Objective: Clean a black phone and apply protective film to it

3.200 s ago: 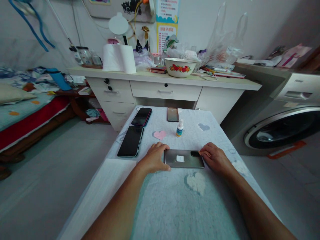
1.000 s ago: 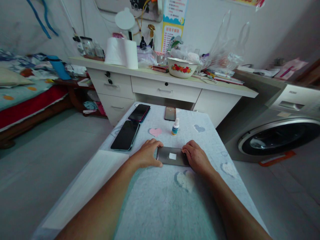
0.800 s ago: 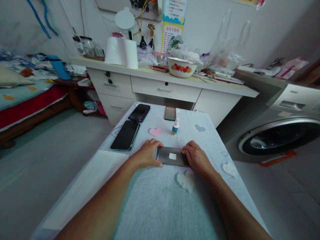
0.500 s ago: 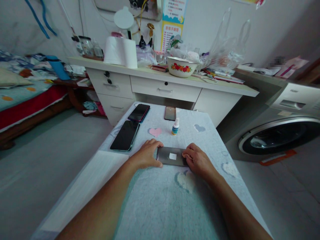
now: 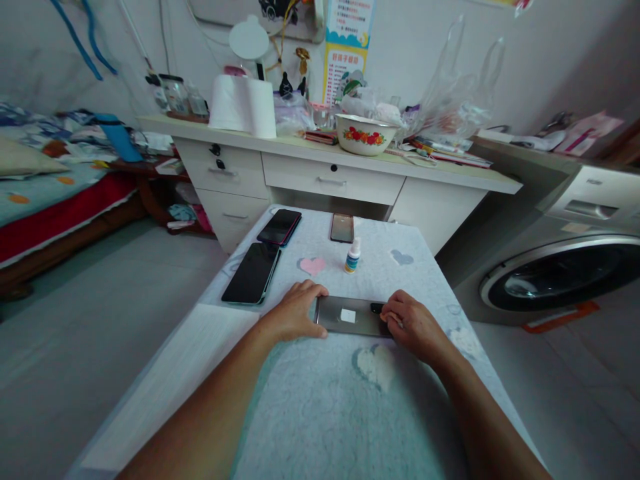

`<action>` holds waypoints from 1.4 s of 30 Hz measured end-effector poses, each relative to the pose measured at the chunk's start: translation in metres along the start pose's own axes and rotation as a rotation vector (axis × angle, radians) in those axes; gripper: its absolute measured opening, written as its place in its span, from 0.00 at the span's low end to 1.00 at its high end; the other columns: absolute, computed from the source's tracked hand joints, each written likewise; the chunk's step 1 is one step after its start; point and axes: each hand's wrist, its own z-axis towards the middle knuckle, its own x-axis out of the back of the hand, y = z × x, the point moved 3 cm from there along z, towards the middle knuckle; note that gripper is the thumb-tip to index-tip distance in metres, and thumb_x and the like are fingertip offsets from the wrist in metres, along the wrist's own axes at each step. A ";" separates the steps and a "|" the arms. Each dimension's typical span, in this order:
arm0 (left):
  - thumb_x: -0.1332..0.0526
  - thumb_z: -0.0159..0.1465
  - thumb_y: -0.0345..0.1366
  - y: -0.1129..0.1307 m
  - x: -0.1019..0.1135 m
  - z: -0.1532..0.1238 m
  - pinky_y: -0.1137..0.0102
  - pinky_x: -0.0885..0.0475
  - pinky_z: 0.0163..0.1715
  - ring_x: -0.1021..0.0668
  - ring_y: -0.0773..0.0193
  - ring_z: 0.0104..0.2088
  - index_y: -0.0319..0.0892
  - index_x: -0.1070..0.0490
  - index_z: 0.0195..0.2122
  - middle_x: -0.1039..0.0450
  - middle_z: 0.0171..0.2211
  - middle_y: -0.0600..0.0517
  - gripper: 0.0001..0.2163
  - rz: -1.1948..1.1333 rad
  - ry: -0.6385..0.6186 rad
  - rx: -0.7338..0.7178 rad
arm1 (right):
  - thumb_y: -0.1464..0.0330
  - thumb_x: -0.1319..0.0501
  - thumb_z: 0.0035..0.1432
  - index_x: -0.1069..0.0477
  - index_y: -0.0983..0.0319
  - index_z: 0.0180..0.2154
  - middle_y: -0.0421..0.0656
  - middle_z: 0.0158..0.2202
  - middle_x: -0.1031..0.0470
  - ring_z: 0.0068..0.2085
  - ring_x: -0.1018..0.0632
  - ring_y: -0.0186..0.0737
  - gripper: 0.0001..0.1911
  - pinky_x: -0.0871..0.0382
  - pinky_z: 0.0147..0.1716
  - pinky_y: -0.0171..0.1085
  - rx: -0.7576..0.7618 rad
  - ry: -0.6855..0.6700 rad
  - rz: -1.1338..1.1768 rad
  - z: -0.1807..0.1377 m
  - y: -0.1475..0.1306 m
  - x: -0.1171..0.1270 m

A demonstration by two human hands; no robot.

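Observation:
A grey smartphone (image 5: 363, 321) lies face down on the cloth-covered table, with a white square sticker on its back and a dark camera bump near its right end. My left hand (image 5: 299, 310) grips the phone's left end between thumb and fingers. Pinched in my right hand (image 5: 411, 327) is a small orange cloth (image 5: 391, 317), mostly hidden by the fingers, pressed against the phone's right end. Beyond the phone stands a small white spray bottle (image 5: 353, 256) with a blue and yellow label.
Two dark phones (image 5: 253, 272) (image 5: 280, 227) lie at the table's left side. A phone case (image 5: 343, 228) rests at the far edge. Behind the table is a white desk (image 5: 330, 167) bearing a flowered bowl (image 5: 367, 135); a washing machine (image 5: 565, 240) stands to the right.
My right hand with the cloth has slid right along the phone's back, uncovering the camera bump. My left hand keeps its hold on the left end.

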 end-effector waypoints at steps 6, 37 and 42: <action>0.30 0.41 0.40 -0.001 -0.001 0.001 0.65 0.36 0.48 0.34 0.54 0.48 0.47 0.35 0.48 0.36 0.45 0.51 0.31 0.027 0.004 -0.006 | 0.75 0.48 0.55 0.29 0.63 0.28 0.43 0.31 0.34 0.31 0.31 0.34 0.10 0.37 0.34 0.34 0.005 0.012 -0.001 0.000 0.002 0.001; 0.30 0.41 0.41 0.000 -0.001 0.001 0.64 0.36 0.48 0.33 0.54 0.48 0.47 0.35 0.48 0.36 0.45 0.52 0.31 0.027 0.002 0.009 | 0.72 0.46 0.56 0.27 0.63 0.32 0.43 0.32 0.31 0.33 0.29 0.36 0.09 0.37 0.35 0.34 -0.068 0.102 0.029 0.002 0.018 0.007; 0.31 0.41 0.40 0.001 -0.001 0.000 0.64 0.36 0.48 0.33 0.54 0.48 0.47 0.35 0.48 0.36 0.45 0.52 0.30 0.020 0.008 0.012 | 0.71 0.47 0.58 0.27 0.63 0.33 0.44 0.33 0.32 0.34 0.29 0.36 0.10 0.36 0.35 0.34 -0.077 0.117 0.042 0.004 0.016 0.001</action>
